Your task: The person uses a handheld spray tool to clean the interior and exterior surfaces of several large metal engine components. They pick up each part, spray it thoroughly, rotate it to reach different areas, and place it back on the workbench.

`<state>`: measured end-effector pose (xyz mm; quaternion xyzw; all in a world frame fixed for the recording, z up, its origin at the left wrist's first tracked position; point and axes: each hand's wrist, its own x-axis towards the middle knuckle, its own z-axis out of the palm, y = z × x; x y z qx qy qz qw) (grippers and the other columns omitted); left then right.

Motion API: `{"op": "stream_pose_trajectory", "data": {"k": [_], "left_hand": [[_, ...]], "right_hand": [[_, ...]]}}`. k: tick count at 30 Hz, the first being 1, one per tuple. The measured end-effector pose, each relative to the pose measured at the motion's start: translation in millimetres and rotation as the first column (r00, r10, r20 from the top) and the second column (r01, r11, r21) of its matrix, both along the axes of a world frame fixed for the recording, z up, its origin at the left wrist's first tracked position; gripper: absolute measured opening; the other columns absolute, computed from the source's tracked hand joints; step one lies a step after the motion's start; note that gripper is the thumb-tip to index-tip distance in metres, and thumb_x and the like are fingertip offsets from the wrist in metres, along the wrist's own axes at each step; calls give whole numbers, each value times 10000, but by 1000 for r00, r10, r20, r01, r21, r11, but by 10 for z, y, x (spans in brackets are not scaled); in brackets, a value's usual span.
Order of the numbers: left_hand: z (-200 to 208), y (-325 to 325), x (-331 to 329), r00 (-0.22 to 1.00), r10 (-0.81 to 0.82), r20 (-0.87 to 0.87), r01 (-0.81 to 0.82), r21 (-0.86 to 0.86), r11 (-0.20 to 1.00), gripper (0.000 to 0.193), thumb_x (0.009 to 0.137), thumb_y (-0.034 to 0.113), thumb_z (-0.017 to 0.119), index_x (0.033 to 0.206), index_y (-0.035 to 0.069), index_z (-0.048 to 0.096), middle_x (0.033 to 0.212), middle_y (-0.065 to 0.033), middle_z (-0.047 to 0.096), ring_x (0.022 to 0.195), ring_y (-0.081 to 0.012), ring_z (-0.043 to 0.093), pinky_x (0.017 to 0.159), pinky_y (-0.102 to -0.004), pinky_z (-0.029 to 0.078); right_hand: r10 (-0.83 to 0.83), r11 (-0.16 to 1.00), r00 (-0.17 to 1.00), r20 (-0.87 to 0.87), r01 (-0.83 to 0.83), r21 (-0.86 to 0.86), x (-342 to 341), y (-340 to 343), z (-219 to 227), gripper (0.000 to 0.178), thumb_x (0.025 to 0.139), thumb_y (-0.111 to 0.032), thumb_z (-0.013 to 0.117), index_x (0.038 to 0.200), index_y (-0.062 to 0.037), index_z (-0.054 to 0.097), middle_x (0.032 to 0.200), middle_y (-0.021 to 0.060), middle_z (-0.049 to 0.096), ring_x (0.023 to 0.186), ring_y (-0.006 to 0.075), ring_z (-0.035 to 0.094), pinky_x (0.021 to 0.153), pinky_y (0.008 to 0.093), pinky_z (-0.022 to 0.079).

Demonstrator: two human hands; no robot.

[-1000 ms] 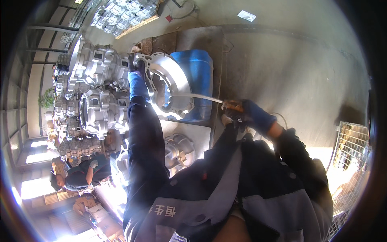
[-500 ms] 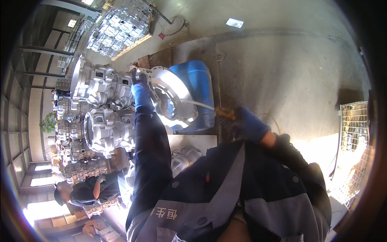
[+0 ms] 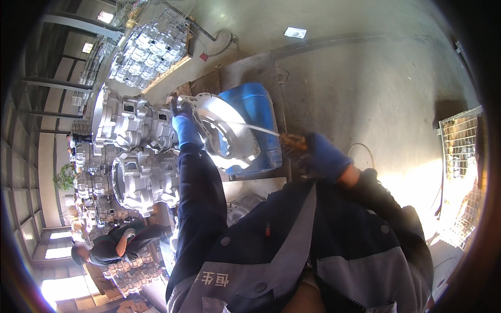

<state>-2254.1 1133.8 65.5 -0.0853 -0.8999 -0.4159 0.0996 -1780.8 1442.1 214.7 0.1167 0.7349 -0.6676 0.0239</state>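
A large silver metal housing casting (image 3: 225, 108) with a wide round opening leans by a blue plastic drum (image 3: 259, 112). My left hand (image 3: 181, 108), in a dark and blue glove, is closed on the casting's far left edge. My gloved right hand (image 3: 323, 156) is wrapped round the orange-brown handle of a long, thin metal hand tool (image 3: 261, 129). Its pale shaft reaches left across the casting's opening. Whether the tip touches the metal I cannot tell. Part of the drum shows through the opening.
Silver castings (image 3: 138, 177) stand close on the left, beside my left forearm. A pallet of castings (image 3: 151, 52) is at the far left. On the right stands a wire mesh cage (image 3: 459, 172). Another person (image 3: 117, 245) is at the lower left. White paper (image 3: 295, 33) lies on the floor.
The tool has moved slightly farther across the casting's opening, along with my right hand. My left hand keeps its hold on the casting's edge. The whole view has shifted a little.
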Motion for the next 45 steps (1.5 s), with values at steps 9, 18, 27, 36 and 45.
{"op": "stream_pose_trajectory", "data": {"k": [9, 18, 27, 36, 45], "left_hand": [[325, 14, 259, 977, 40, -211, -24, 76, 997, 475, 927, 188, 596, 1393, 211, 507, 1199, -131, 615, 1025, -194, 617, 854, -322, 511], [827, 254, 873, 966, 14, 260, -134, 452, 882, 506, 947, 168, 546, 1438, 241, 446, 942, -24, 585, 751, -121, 512, 621, -267, 441], [907, 274, 979, 970, 7, 243, -132, 503, 854, 541, 931, 135, 564, 1435, 297, 450, 811, -17, 599, 563, -108, 475, 464, -272, 407], [988, 371, 1057, 970, 58, 238, -163, 448, 879, 517, 919, 138, 559, 1403, 301, 478, 806, -26, 611, 552, -120, 486, 439, -284, 403], [261, -767, -169, 969, -178, 174, -17, 760, 650, 502, 950, 88, 564, 1400, 298, 495, 977, -41, 596, 736, -115, 529, 618, -283, 447]], "right_hand": [[-3, 997, 999, 42, 0, 77, -89, -27, -94, 305, 839, -180, 718, 1070, 13, 668, 778, 179, 682, 669, 268, 649, 668, 352, 529], [14, 999, 1000, 12, -14, 45, -484, -174, -87, 296, 868, -170, 725, 1094, 16, 677, 745, 104, 680, 652, 158, 623, 613, 330, 508], [98, 981, 994, 45, -104, 166, -603, -108, 0, 461, 894, -451, 671, 1108, -42, 677, 852, 198, 693, 700, 262, 682, 641, 363, 521], [2, 998, 1000, 2, -2, 57, -813, -108, -170, 462, 889, -414, 682, 1104, -5, 671, 901, 161, 712, 700, 249, 700, 605, 355, 561], [136, 990, 985, 102, -131, -58, -836, -224, 111, 361, 921, -376, 670, 1083, -55, 692, 747, 50, 649, 615, 137, 603, 578, 309, 499]]}}
